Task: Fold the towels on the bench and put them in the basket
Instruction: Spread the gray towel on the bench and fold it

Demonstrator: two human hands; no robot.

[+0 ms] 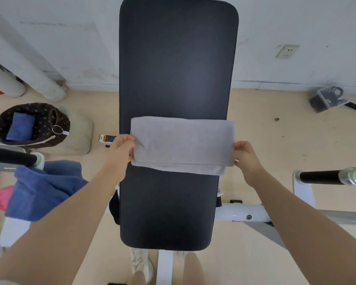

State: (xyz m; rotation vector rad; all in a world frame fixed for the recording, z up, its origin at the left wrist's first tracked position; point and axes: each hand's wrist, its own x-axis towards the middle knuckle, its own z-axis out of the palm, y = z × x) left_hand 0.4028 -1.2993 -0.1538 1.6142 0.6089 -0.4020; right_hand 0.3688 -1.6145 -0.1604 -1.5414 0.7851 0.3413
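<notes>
grey terry cloth, already folded into a long band, lies crosswise over the middle of the black padded bench (173, 68); this grey towel (181, 145) spans the pad from edge to edge and overhangs a little on each side. the left hand (121, 148) pinches the towel's left short end, fingers curled around the cloth, and the right hand (246, 154) grips the right short end the same way, so both are clamped on the fabric. the towel looks soft, light and limp, likely to sag in the middle if lifted by the ends alone, and the layers could slide apart on the smooth pad; the short ends or their corners seem the sensible place to hold for bringing one end over to the other. off to the left on the floor sits the dark dotted basket (56, 120) with a folded blue towel (20, 126) inside. nearer, a loose blue towel (43, 188) hangs crumpled over the left bar, not yet folded, with something pink (0, 197) just beside it.
</notes>
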